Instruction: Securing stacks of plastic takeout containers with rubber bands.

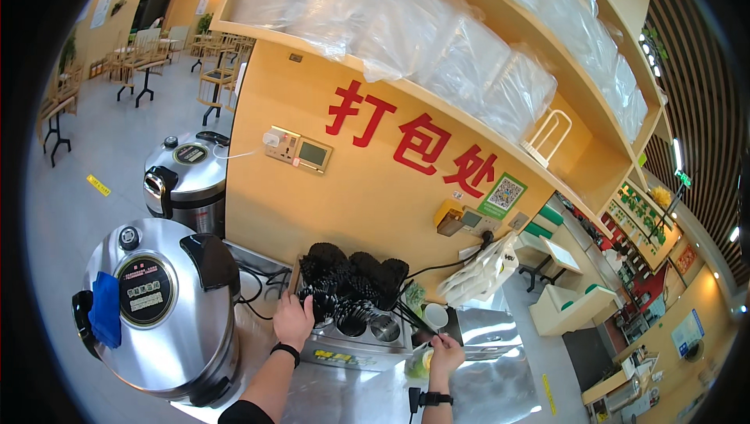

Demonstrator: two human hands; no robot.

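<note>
A stainless steel cutlery holder (345,356) stands on the metal counter, with dense bundles of black chopsticks (325,260) upright in its cylinders. My left hand (293,321) grips the holder's left edge, its thumb beside the front left bundle. At the front right, a perforated metal cylinder (385,328) shows its inner wall. Several loose black chopsticks (415,315) slant across the holder's right side, their near ends pinched in my right hand (447,354). A white cup (435,315) is just beyond that hand.
A large rice cooker (193,330) with a blue cloth (105,313) stands left; a second cooker (193,181) is behind. Black cables (255,289) lie between cooker and holder. White plastic bags (480,269) hang right. Above, a shelf (351,64) holds plastic-wrapped packs.
</note>
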